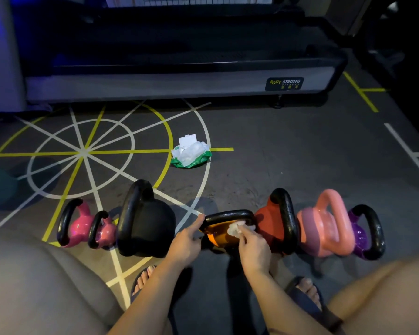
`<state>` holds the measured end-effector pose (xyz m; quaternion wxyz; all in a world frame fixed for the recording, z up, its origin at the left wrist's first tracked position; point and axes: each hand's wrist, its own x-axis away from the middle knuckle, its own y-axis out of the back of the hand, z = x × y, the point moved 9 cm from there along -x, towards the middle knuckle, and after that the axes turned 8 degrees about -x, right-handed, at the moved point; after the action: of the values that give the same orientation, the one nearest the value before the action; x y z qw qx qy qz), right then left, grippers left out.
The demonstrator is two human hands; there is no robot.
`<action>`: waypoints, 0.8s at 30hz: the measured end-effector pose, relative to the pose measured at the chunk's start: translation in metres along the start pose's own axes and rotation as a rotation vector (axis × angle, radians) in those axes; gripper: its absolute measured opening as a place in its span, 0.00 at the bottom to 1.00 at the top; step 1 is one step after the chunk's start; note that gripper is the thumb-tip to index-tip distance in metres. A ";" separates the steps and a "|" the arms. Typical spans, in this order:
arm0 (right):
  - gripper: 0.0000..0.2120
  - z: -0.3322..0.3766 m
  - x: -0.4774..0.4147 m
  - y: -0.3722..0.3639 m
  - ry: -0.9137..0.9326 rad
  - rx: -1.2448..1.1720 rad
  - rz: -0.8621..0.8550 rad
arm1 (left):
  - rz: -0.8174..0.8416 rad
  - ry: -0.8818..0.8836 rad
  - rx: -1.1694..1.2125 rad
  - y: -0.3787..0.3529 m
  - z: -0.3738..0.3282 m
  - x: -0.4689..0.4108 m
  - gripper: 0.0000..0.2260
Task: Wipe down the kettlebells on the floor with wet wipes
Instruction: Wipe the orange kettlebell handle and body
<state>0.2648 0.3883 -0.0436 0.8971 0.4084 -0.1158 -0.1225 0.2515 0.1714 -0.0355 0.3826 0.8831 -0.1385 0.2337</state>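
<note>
"Kettlebells (150, 226), where did they stand?"

"Seven stood in a row on the floor (288, 153), across the lower middle of the frame: two small pink ones at the left, a big black one, then orange, red, salmon and purple."

"Which one was being wiped?"

"The orange kettlebell (219, 234), in the middle of the row, just left of the red one."

"And the left grip (188, 240)?"

"A bare hand. It held the left end of the black handle (228, 215) between thumb and fingers."

"The right grip (253, 247)?"

"It pinched a crumpled white wipe (237, 228) and pressed it to the orange body just beneath the handle."

"The pack of wipes (191, 153)?"

"It lay open at the centre of the frame, well apart from the row, on the painted floor lines. A treadmill (179, 78) ran along the upper part."
</note>
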 end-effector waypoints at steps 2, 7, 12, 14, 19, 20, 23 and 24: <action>0.13 0.020 0.000 -0.004 0.197 -0.040 -0.046 | -0.017 -0.004 -0.007 0.001 -0.001 0.000 0.31; 0.14 0.018 -0.013 -0.001 0.311 0.187 -0.031 | -0.008 -0.010 0.008 -0.001 0.002 -0.003 0.32; 0.18 0.010 -0.018 -0.025 0.247 0.342 0.172 | -0.012 -0.004 0.023 -0.001 0.001 -0.005 0.33; 0.21 0.011 -0.016 -0.028 0.260 0.350 0.161 | -0.021 0.007 0.027 -0.001 0.003 -0.005 0.33; 0.17 0.002 -0.020 -0.040 0.178 0.227 0.187 | -0.049 0.016 0.001 -0.001 0.004 -0.008 0.32; 0.15 -0.001 -0.021 -0.041 0.136 0.158 0.184 | -0.050 0.018 -0.008 -0.002 0.004 -0.008 0.31; 0.12 -0.005 -0.016 -0.039 0.003 -0.038 0.137 | -0.057 0.013 -0.024 -0.002 0.004 -0.007 0.31; 0.12 -0.004 -0.014 -0.038 -0.022 -0.078 0.115 | -0.059 0.008 -0.028 -0.002 0.004 -0.008 0.31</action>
<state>0.2479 0.3714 -0.0765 0.9166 0.3643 -0.1441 -0.0795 0.2471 0.1703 -0.0431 0.4024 0.8803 -0.1141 0.2238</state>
